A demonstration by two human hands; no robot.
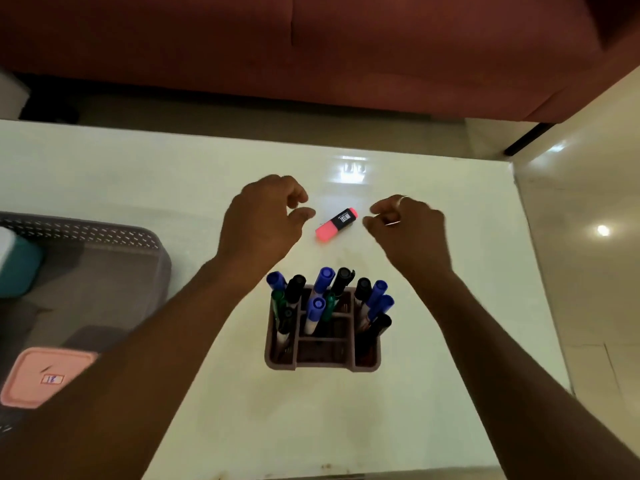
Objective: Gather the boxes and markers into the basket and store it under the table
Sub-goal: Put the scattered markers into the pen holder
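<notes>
The left hand and right hand are hovering, fingers loosely curled, gripping nothing. A pink highlighter is lying between them on the white surface. Markers are standing in a holder between the forearms. Left of the left hand, the basket is holding a teal box and a pink box. A red sofa is sitting beyond the hands.

Pink highlighter lies flat; capped markers stand upright at its 6 o'clock; grey basket at 9 o'clock holds teal box, pink-lidded box.
</notes>
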